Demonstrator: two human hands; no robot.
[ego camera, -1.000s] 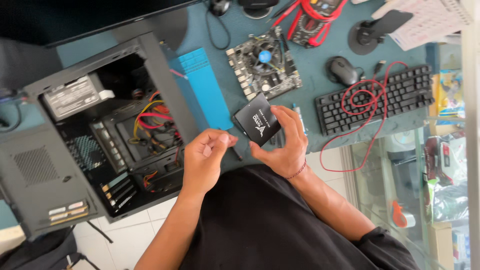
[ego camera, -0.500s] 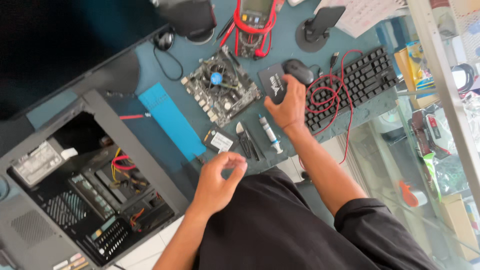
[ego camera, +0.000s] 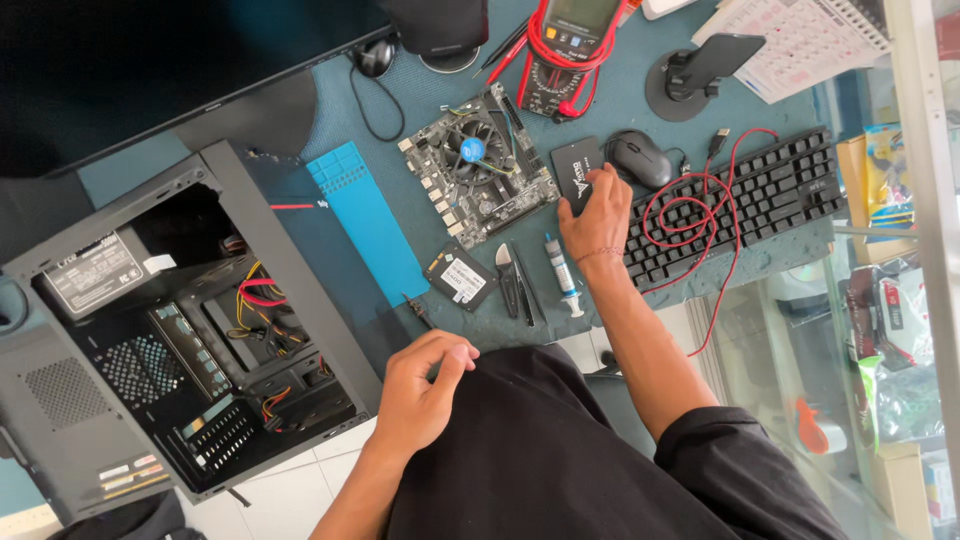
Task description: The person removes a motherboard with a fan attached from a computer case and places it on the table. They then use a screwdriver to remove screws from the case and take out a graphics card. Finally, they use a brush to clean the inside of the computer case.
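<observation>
Right hand (ego camera: 597, 215) stretched out over the counter (ego camera: 640, 140), fingers laid on a flat black drive (ego camera: 574, 172); the grip is loose, fingertips on its right edge and top face, drive lying flat on the teal mat. Whether it is pinched or only pressed cannot be told. The drive sits between the motherboard (ego camera: 480, 165) on its left and a black mouse (ego camera: 640, 158) just to its right, touching neither clearly.

Left hand (ego camera: 420, 392) is near the body, off the counter edge, fingers curled in, thumb against forefinger, holding nothing that shows; grip narrow.

Around the right wrist: a small syringe tube (ego camera: 563, 275) just left of it, dark pliers (ego camera: 515, 283) beside that, and a second flat drive with a white label (ego camera: 460, 278) further left. A black keyboard (ego camera: 740, 200) lies right of the hand with a red cable (ego camera: 700, 225) looped over it. Far side: a multimeter with red leads (ego camera: 565, 45) and a round phone stand (ego camera: 690, 80).

A blue strip mat (ego camera: 368, 220) lies left of the motherboard. Far left, an open black computer case (ego camera: 170, 330) lies on its side, power supply and coloured wires visible inside.
</observation>
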